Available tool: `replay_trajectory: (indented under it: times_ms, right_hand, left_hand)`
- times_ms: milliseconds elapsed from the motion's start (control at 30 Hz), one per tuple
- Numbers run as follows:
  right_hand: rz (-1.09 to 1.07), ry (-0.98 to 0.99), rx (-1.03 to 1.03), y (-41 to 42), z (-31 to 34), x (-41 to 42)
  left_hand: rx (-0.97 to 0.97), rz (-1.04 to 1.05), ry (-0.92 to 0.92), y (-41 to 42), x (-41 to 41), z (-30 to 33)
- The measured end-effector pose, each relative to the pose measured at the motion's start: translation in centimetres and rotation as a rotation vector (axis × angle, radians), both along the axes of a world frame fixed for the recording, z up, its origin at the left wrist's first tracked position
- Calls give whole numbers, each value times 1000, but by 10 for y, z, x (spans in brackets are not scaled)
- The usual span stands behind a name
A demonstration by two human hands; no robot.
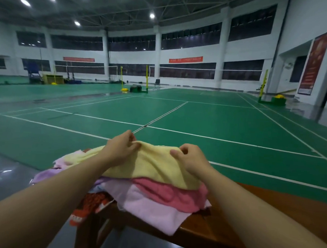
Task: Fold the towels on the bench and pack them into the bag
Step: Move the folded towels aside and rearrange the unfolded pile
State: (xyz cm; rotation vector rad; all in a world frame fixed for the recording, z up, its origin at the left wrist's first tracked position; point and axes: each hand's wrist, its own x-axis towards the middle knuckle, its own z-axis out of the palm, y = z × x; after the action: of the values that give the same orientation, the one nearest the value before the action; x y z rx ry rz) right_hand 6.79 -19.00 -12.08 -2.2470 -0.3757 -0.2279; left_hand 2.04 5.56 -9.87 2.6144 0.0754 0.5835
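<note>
Yellow towel (153,165) on top; deep pink towel (174,194), pale pink towel (150,212), lilac towel (44,176) under; brown bench (219,233); green floor (215,122), white lines.

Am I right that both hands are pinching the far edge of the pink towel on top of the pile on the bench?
Not quite: the towel on top is yellow, not pink. The head view shows the left hand and the right hand pinching the far edge of the yellow towel, which lies on top of the pile on the bench. The pink towel lies under it.

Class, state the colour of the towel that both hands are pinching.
Pale yellow towel, pinched by the left hand and right hand; head view.
</note>
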Motion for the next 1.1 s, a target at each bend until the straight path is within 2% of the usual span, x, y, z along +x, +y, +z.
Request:
replay_trajectory:
  times_ms: [200, 367, 500, 600, 800, 867, 933, 1000, 1100]
  right_hand:
    - [-96, -76, 327, -34, 31, -2]
    - [-254, -196, 338, -112, 49, -10]
    - [-418, -191, 231, -199, 52, -28]
    - [-564, -77, 78, -270, 38, -50]
    - [-712, 326, -588, -389, -11, -92]
    - [-776, 434, -742, -411, -24, -100]
    - [-821, 451, -793, -418, -31, -102]
    - [-819, 333, -764, -410, -31, -100]
    - [-634, 231, -580, -385, -37, -88]
  left_hand:
    - [-94, -155, -136, -45, -4, 27]
    - [-126, -291, -162, -117, -2, 43]
    - [-137, -420, -92, -191, 6, 30]
    - [-112, -521, 31, -249, 9, 5]
    - [93, -590, 454, -315, 18, -67]
    - [265, -602, 510, -322, 16, -84]
    - [370, -611, 467, -322, 14, -95]
    - [368, -597, 430, -319, 15, -98]
    - [349, -517, 372, -312, 17, -97]
